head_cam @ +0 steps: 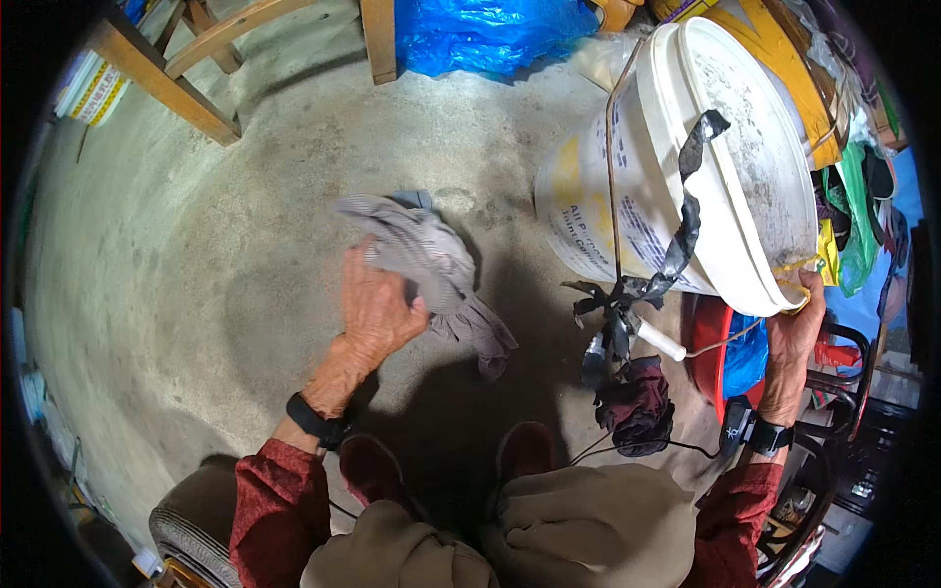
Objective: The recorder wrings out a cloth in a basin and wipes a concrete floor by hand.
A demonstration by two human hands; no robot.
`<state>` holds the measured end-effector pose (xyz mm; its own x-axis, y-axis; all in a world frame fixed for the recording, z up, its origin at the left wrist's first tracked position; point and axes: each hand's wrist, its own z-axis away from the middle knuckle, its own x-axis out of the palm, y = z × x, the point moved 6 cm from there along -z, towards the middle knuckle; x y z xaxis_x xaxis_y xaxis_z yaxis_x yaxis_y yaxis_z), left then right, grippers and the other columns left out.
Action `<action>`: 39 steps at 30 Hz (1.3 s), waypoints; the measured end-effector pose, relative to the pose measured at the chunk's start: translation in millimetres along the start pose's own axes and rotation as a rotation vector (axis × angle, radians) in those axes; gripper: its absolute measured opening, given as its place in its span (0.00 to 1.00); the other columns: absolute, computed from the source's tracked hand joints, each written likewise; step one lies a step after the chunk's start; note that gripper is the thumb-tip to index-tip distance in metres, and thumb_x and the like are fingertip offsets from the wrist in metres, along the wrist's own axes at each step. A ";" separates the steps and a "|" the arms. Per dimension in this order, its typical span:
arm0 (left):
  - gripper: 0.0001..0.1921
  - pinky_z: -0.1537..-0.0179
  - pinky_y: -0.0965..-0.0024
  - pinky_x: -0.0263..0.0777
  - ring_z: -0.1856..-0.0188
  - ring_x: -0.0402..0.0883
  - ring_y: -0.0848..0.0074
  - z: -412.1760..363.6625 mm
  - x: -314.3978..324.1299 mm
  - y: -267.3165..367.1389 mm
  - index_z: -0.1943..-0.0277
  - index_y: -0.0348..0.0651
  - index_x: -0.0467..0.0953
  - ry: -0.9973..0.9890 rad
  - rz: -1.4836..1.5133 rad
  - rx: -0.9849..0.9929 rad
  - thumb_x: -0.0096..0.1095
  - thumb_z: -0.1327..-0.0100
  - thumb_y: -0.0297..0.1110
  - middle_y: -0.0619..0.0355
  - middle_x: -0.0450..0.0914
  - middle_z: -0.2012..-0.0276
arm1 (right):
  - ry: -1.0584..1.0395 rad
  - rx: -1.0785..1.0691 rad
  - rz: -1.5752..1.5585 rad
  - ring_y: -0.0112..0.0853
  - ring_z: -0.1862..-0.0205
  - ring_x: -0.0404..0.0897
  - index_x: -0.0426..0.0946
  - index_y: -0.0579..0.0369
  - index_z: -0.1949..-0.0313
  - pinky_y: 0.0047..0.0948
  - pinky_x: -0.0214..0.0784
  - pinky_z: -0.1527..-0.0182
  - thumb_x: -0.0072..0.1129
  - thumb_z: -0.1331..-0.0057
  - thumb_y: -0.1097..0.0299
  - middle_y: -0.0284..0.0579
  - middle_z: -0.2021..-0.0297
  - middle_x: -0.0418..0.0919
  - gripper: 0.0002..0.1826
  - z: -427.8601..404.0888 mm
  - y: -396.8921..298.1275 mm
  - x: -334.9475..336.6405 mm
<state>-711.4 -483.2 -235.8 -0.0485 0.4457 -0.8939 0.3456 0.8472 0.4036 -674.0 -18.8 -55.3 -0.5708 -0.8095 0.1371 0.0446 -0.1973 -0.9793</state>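
Note:
My left hand (382,298) grips a crumpled grey striped cloth (441,257) at its left side, low over the concrete floor. A small blue-grey piece shows behind the cloth. On the right, my right hand (798,316) has its fingers on the near rim of a large white plastic joint compound bucket (588,198), which is tilted so its mouth faces right. The bucket's wire handle (610,147) has a white grip (660,339), and twisted black plastic strips (684,228) are tied to it. Below them lies a dark maroon cloth (639,408).
A red basin (709,353) with blue plastic stands behind the right wrist. Wooden furniture legs (378,40) and a blue plastic bag (485,37) are at the top. A black metal chair frame (845,375) is at the right, and a round cushioned seat (195,514) at lower left.

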 end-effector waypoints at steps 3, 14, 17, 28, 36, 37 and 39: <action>0.26 0.43 0.43 0.50 0.42 0.60 0.47 -5.7 38.4 21.0 0.48 0.41 0.71 -0.397 0.147 -0.039 0.56 0.48 0.46 0.38 0.67 0.49 | 0.149 -0.026 0.180 0.37 0.47 0.70 0.62 0.66 0.45 0.35 0.60 0.43 0.49 0.40 0.62 0.50 0.49 0.70 0.26 3.7 -1.6 -4.9; 0.17 0.46 0.43 0.54 0.42 0.59 0.55 -56.6 70.6 35.4 0.50 0.55 0.73 -0.263 -0.059 0.290 0.55 0.44 0.42 0.49 0.63 0.45 | 0.126 -0.920 1.178 0.38 0.74 0.70 0.70 0.65 0.80 0.40 0.62 0.52 0.28 0.38 0.59 0.46 0.85 0.71 0.25 50.5 -25.0 73.5; 0.16 0.47 0.46 0.55 0.42 0.60 0.57 -106.8 77.4 22.8 0.51 0.55 0.73 -0.156 -0.028 0.249 0.55 0.43 0.41 0.51 0.63 0.45 | 0.119 -0.947 1.189 0.36 0.76 0.68 0.66 0.60 0.84 0.41 0.62 0.55 0.29 0.37 0.58 0.42 0.87 0.66 0.25 57.6 -34.7 80.1; 0.12 0.50 0.52 0.59 0.47 0.64 0.52 -61.6 36.4 -28.6 0.56 0.49 0.73 -0.161 -0.088 0.156 0.56 0.45 0.34 0.48 0.65 0.46 | 0.048 -1.006 1.140 0.35 0.76 0.64 0.65 0.61 0.85 0.38 0.61 0.58 0.29 0.36 0.58 0.42 0.87 0.65 0.25 50.4 -19.7 80.6; 0.23 0.48 0.39 0.52 0.43 0.58 0.43 117.9 -7.4 -26.8 0.57 0.39 0.72 -0.503 -0.162 -0.097 0.59 0.49 0.49 0.38 0.60 0.44 | 0.115 -1.046 1.126 0.34 0.76 0.62 0.62 0.58 0.86 0.40 0.59 0.54 0.30 0.37 0.58 0.41 0.87 0.60 0.24 50.6 -28.8 78.7; 0.25 0.47 0.39 0.51 0.43 0.57 0.42 118.7 -1.5 -29.4 0.58 0.36 0.71 -0.549 -0.239 -0.124 0.57 0.48 0.51 0.36 0.59 0.44 | 0.117 -1.041 1.128 0.34 0.76 0.62 0.62 0.58 0.86 0.40 0.59 0.54 0.30 0.37 0.58 0.41 0.87 0.60 0.24 50.6 -27.5 76.4; 0.25 0.47 0.38 0.51 0.42 0.56 0.42 89.2 10.0 -35.3 0.59 0.35 0.70 -0.488 -0.257 -0.117 0.57 0.48 0.52 0.36 0.59 0.44 | 0.095 -1.043 1.161 0.34 0.76 0.62 0.63 0.57 0.86 0.41 0.59 0.53 0.30 0.37 0.59 0.40 0.87 0.61 0.23 50.3 -24.1 70.1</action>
<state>-640.5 -534.4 -276.5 0.3313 0.0588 -0.9417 0.2719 0.9498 0.1549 -673.9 -98.6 -14.6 -0.6784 -0.1966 -0.7079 -0.0630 0.9755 -0.2106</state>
